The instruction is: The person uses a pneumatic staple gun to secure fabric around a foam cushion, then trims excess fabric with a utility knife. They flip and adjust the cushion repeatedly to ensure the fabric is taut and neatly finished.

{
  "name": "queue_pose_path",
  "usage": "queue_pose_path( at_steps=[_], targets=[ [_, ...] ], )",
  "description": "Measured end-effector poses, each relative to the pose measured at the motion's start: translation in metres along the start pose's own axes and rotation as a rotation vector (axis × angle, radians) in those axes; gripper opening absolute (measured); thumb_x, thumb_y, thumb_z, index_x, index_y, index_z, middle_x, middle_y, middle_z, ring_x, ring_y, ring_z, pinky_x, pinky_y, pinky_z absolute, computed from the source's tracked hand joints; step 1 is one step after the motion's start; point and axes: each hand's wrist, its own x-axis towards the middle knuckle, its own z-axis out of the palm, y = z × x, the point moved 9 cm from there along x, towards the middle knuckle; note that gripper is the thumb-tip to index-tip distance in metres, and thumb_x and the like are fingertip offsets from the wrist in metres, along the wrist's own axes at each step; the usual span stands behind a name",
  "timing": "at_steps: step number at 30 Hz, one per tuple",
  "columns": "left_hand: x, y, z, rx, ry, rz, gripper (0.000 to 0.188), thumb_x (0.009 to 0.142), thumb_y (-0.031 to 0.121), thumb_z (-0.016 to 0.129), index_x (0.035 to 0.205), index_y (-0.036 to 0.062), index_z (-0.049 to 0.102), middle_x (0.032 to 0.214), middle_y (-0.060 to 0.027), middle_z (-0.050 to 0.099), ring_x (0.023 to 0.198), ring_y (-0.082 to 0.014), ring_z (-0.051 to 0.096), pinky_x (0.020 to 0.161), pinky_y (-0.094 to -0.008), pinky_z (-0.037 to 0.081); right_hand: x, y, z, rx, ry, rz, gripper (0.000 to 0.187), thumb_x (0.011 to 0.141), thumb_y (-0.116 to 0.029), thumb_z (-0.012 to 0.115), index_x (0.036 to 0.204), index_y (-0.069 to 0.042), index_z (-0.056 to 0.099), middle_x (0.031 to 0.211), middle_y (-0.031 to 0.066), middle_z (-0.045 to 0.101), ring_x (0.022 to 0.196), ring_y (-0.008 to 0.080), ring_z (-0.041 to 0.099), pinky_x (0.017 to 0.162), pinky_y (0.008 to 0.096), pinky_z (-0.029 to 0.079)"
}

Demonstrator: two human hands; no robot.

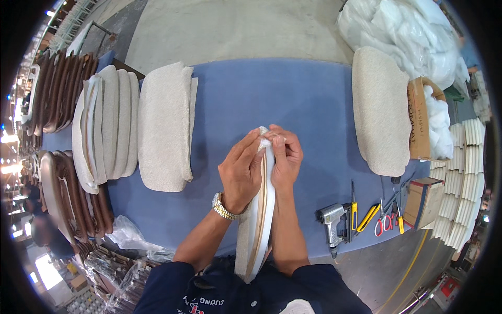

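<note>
An upholstered cushion panel stands on edge between my forearms, its near end against my body. Along its edge show beige fabric, a thin wood-coloured board and white foam. At its far end, my left hand, with a watch on the wrist, is closed on the panel's fabric corner. My right hand grips the same corner from the other side, and both sets of fingers pinch the beige fabric together. The fingertips partly hide that corner.
Beige cushion pieces lie left, beside upright panels and brown padded ones. At right are a beige stack, a carton of white stuffing, a staple gun, yellow cutter and scissors on the blue table.
</note>
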Motion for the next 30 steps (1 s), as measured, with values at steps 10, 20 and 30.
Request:
queue_pose_path(
  at_steps=[10,20,30],
  targets=[
    [-0.028,0.04,0.0,-0.212,-0.13,0.153,0.029,0.078,-0.001,0.078,0.107,0.0036,0.077,0.115,-0.0093,0.075,0.11,-0.0274,0.067,0.095,-0.0421,0.055,-0.025,-0.066,-0.022,-0.217,-0.074,-0.258,0.022,0.1,-0.019,0.061,0.084,-0.004,0.06,0.089,0.0093,0.066,0.099,0.0227,0.055,0.096,0.0399,0.043],
    [-0.035,0.073,-0.019,-0.157,-0.2,0.226,0.03,0.074,0.002,0.079,0.104,0.0065,0.076,0.119,-0.0049,0.074,0.112,-0.0225,0.066,0.099,-0.0426,0.05,-0.06,-0.115,-0.013,-0.451,-0.063,-0.214,0.017,0.098,-0.017,0.063,0.088,-0.004,0.062,0.096,0.0106,0.068,0.107,0.0247,0.057,0.106,0.0447,0.041],
    [-0.02,0.1,-0.075,-0.84,-0.245,0.108,0.043,0.102,0.037,0.055,0.107,-0.0014,0.074,0.123,-0.0206,0.069,0.121,-0.0314,0.062,0.104,-0.0512,0.047,-0.108,-0.185,0.013,-0.261,-0.088,-0.416,0.023,0.098,-0.025,0.063,0.087,-0.006,0.061,0.088,0.0101,0.069,0.102,0.0232,0.056,0.108,0.0512,0.038]
  ],
)
